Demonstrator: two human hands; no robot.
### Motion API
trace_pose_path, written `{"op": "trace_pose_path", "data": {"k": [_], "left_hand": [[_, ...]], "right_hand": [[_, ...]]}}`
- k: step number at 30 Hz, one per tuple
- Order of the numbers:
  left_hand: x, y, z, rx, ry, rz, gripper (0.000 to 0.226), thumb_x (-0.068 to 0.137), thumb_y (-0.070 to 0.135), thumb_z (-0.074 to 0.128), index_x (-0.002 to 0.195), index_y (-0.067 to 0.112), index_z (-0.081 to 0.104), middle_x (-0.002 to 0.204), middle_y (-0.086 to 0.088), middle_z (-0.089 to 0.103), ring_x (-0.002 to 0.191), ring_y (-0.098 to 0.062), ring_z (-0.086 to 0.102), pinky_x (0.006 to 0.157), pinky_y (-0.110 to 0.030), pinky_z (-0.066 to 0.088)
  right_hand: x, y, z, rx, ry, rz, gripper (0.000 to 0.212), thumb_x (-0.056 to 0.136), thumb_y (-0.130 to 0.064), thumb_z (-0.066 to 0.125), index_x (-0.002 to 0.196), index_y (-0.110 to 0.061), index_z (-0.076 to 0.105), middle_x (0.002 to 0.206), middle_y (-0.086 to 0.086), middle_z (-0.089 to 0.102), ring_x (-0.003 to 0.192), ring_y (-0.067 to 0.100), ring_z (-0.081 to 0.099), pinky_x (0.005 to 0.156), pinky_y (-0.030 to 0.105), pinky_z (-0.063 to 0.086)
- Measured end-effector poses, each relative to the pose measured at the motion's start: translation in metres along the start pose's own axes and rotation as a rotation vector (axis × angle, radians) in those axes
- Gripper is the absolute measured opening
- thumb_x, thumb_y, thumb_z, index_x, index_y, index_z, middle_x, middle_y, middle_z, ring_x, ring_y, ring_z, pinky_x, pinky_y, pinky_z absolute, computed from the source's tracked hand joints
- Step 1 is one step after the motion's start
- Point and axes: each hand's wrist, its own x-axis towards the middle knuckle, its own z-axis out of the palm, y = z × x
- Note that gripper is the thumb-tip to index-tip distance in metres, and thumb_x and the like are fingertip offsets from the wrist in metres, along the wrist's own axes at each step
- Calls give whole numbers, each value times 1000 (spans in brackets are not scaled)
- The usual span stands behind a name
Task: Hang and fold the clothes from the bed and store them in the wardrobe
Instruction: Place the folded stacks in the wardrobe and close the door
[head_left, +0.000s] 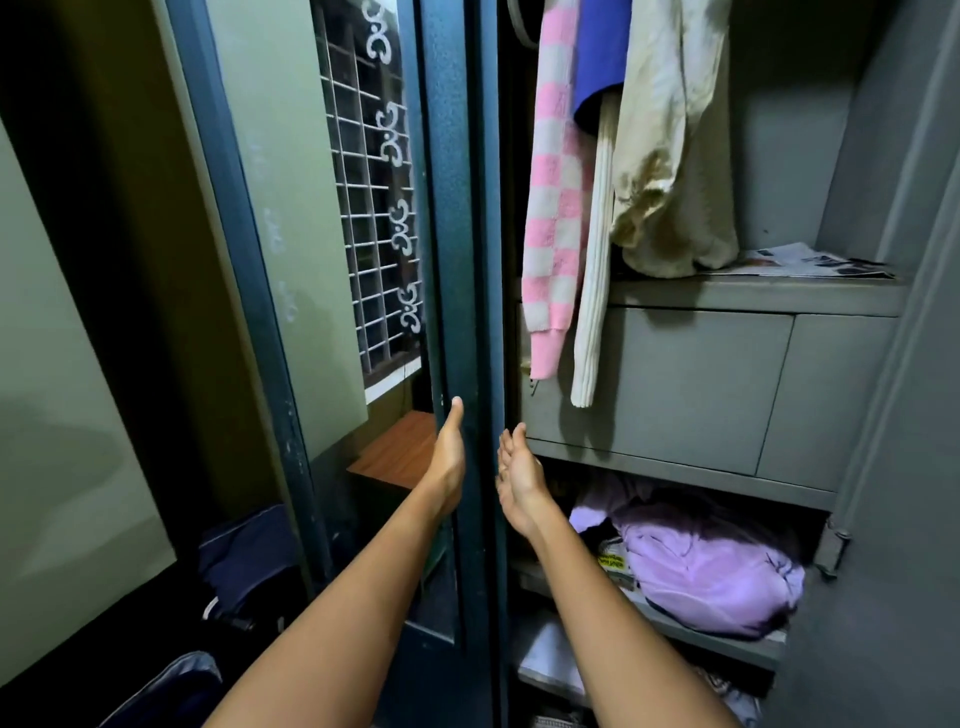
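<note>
At 8 o'clock a dark blue garment (244, 551) lies crumpled low down, with a denim piece (166, 691) below it at 7 o'clock. Whether they rest on the bed cannot be told, since the bed itself is not in view. A small wooden table (395, 452) sits just left of centre.

The blue wardrobe door (457, 260) runs from 12 down to 6 o'clock, edge-on. The left hand (449, 460) reaches up along its left face just below centre, fingers straight and together, the tip seeming to touch the metal. The right hand (519, 475) is just beside the door's other side, palm turned up, fingers loosely bent and a little apart. Neither hand holds anything.

Inside the wardrobe (779, 299), at 1 o'clock, hang a pink-and-white checked sweater (553, 208), a blue garment (602, 52), a cream ribbed knit (595, 286) and a cream shirt (675, 156). A newspaper (810, 260) lies on the shelf at 2 o'clock, and a lilac garment (711, 566) is bundled on the lower shelf at 4 o'clock.

With several pieces hung or shelved and both hands bare at the door edge, this looks like a pause between garments, or work on the door itself. The next move likely calls for steadying or swinging the door aside, then turning away to fetch another piece. The dark clothes at lower left seem the nearest candidates.
</note>
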Motion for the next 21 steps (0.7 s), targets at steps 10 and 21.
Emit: {"op": "trace_pose_path", "data": {"k": [10,21], "left_hand": [[17,-18,11,-50,-39,65,61,99,46,25,150,17,8,158,-1,3,145,-15,4,116,-33,3],[-7,-11,-14,-14,-115,11,59,98,49,22,147,15,26,155,-7,21,141,-29,22,117,-46,12]], "right_hand": [[8,22,-6,-44,63,-70,54,101,-41,23,145,-11,30,153,0,29,142,11,23,117,30,16],[-37,16,-6,-44,231,-64,53,98,-47,31,142,-18,37,147,4,39,138,21,31,112,46,22]]}}
